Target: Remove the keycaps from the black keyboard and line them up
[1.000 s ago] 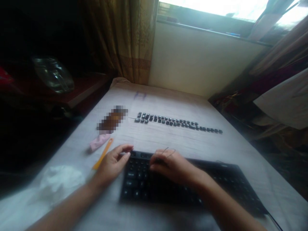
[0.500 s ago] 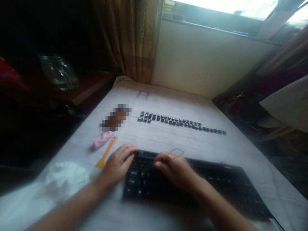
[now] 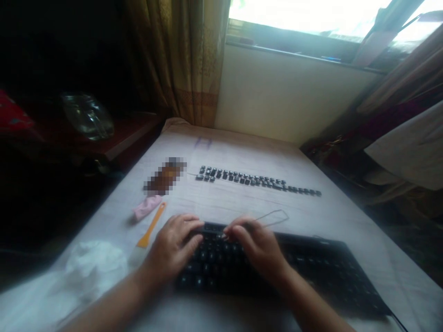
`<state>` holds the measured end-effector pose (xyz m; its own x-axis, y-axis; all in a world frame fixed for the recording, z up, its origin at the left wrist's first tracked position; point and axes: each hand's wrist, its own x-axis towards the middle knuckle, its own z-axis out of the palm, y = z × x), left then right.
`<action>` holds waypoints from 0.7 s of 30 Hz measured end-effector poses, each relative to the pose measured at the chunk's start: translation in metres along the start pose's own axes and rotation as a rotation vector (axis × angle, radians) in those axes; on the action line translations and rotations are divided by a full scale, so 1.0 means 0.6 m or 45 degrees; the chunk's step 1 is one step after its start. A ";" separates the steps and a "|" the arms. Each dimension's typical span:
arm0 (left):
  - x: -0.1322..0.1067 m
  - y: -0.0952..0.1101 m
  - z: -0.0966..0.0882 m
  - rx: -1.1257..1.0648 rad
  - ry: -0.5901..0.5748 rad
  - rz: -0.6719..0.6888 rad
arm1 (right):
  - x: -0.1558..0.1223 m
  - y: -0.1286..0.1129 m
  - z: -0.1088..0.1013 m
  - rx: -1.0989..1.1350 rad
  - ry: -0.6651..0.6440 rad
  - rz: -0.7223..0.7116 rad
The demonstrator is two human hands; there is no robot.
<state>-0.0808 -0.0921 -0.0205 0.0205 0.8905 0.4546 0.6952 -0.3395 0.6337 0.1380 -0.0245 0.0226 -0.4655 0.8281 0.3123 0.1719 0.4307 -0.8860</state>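
A black keyboard (image 3: 318, 263) lies across the near part of the cloth-covered surface. My left hand (image 3: 178, 242) grips its far left corner, with the thumb over the keys and the fingers along the edge. Pinched in my right hand (image 3: 254, 240) is a wire keycap puller (image 3: 277, 211); its bent loop sticks out to the right and its tip is down at the upper-left keys. Whether the tip has hold of a key I cannot tell. Beyond the keyboard, loose black keycaps (image 3: 245, 180) lie in rows.
To the left of the keyboard are an orange-handled brush (image 3: 152, 226), a rolled pink cloth (image 3: 147, 207), a blurred-out brown item (image 3: 166, 177) and a crumpled white cloth (image 3: 97, 260). A glass bowl (image 3: 90, 117) stands on the dark side table. A curtain (image 3: 194, 60) hangs at the back.
My right hand has turned, and the puller's wire loop now reaches further right. My left thumb has shifted right over the keys. The whole view has tilted slightly.
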 end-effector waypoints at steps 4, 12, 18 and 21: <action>-0.004 0.022 -0.007 -0.029 -0.102 0.036 | -0.001 -0.017 0.016 -0.100 -0.013 -0.273; 0.000 0.034 -0.009 -0.318 -0.180 -0.310 | -0.005 -0.025 0.030 -0.160 -0.062 -0.349; 0.005 0.031 -0.009 -0.443 -0.138 -0.543 | -0.002 -0.025 0.034 -0.174 0.146 -0.391; 0.005 0.028 -0.009 -0.548 -0.096 -0.603 | 0.002 -0.019 0.036 -0.285 0.056 -0.410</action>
<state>-0.0730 -0.0965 -0.0051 -0.1565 0.9873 0.0283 0.2911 0.0188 0.9565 0.1169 -0.0358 0.0259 -0.4896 0.6504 0.5807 0.2107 0.7345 -0.6451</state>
